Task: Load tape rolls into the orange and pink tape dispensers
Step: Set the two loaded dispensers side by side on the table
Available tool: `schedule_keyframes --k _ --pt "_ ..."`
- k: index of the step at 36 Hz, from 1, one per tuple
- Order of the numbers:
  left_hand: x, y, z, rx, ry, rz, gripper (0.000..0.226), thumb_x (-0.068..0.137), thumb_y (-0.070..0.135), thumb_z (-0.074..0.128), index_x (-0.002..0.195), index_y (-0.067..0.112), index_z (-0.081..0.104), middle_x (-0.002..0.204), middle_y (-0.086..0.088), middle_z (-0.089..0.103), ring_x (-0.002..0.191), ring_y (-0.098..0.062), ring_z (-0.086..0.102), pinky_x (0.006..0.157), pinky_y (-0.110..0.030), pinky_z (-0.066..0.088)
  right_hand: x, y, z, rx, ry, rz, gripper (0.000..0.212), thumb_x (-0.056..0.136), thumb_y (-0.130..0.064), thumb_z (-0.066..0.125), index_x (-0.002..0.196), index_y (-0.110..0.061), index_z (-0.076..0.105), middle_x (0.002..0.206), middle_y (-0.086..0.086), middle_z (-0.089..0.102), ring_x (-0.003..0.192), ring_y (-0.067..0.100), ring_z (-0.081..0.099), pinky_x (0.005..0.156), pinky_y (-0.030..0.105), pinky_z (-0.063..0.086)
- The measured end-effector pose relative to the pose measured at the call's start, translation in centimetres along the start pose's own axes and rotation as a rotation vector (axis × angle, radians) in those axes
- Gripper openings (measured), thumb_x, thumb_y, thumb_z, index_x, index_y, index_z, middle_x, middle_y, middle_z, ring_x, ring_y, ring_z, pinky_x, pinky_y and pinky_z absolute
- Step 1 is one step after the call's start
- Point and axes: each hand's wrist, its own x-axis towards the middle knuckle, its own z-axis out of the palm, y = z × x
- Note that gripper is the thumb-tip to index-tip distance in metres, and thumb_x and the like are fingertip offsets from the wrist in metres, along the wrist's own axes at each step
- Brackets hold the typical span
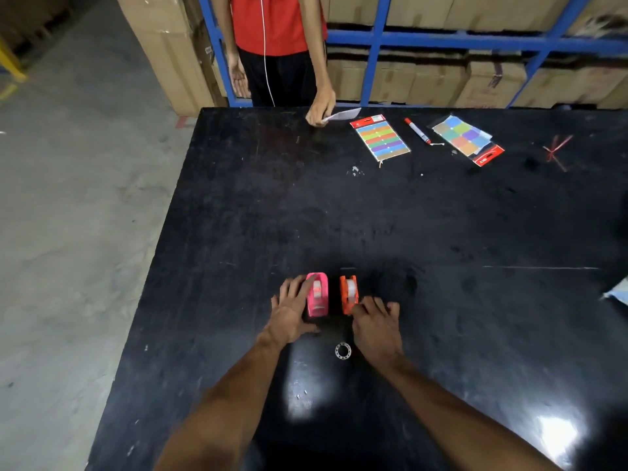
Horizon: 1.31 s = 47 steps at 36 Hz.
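Black scuffed table (441,232) filled most of the view, with cardboard boxes (424,83) behind a blue rack (475,40) at the far side. Near the front edge we saw the pink tape dispenser (318,295) and the orange tape dispenser (348,294) side by side, just apart, each with a clear tape roll seated in it. Left hand (290,311) lay against the pink dispenser's left side, fingers spread and resting on it, not gripping. Right hand (377,326) touched the orange dispenser's near end with curled fingers; we could not tell if it pinched anything. A small empty tape core (342,351) lay on the table between the wrists. At the far edge we noted two packs of coloured sticky labels (380,137) (467,139), a red marker (417,130), and a second person in a red shirt (272,22) holding a paper slip (341,114).
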Motion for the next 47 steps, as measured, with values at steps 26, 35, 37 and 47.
schedule_keyframes --k 26,35,37,47 --pt "-4.9 2.6 6.1 0.046 -0.020 0.142 0.035 0.088 0.015 0.058 0.123 0.016 0.052 0.133 -0.001 0.045 0.115 -0.022 0.053 0.101 -0.037 0.049 -1.7 2.4 0.2 0.140 -0.200 -0.248 0.037 0.077 -0.029 0.059 0.113 -0.019 0.059 0.115 0.005 0.059 0.100 0.028 0.063 0.088 0.041 0.039" --pt "-3.7 -6.2 -2.7 0.143 0.133 0.154 0.033 0.084 0.022 0.059 0.117 0.018 0.056 0.117 -0.003 0.049 0.101 -0.021 0.059 0.089 -0.031 0.052 4.5 -6.7 -0.7 0.141 -0.122 -0.336 0.030 0.072 -0.018 0.072 0.100 -0.010 0.069 0.104 0.015 0.066 0.088 0.035 0.067 0.080 0.044 0.052" --pt "-3.2 -7.7 -3.5 0.147 0.135 0.137 0.033 0.084 0.025 0.060 0.116 0.018 0.056 0.117 -0.002 0.049 0.101 -0.021 0.060 0.087 -0.033 0.054 5.6 -8.6 -0.6 0.129 -0.127 -0.329 0.029 0.077 -0.020 0.068 0.104 -0.010 0.068 0.107 0.014 0.066 0.095 0.035 0.065 0.085 0.044 0.049" --pt "-0.7 -11.8 -4.3 0.120 0.008 0.036 0.052 0.088 0.019 0.060 0.137 0.020 0.046 0.148 -0.003 0.036 0.131 -0.023 0.047 0.109 -0.033 0.041 8.4 -14.3 1.3 0.038 -0.215 -0.221 0.025 0.082 -0.012 0.060 0.106 -0.010 0.063 0.113 0.013 0.061 0.101 0.035 0.061 0.093 0.043 0.041"
